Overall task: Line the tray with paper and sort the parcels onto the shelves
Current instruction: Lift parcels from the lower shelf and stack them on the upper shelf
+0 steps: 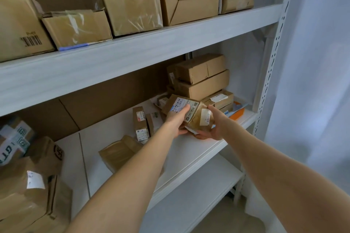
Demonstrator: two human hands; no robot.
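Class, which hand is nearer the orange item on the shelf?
Right. The right hand is just left of the orange item; the left hand is farther left, beyond the parcel.

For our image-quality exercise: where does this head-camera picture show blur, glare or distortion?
Head view: boxes at lower left are blurred; tape on the upper-shelf box glares; the shelf upright bows, a wide-angle effect; the held parcel looks sharp.

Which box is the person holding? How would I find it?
On the white rack's middle shelf, find the stack of brown boxes at the right. Just in front, the left hand and right hand hold a small brown parcel. It alone is tilted, with white labels on two faces.
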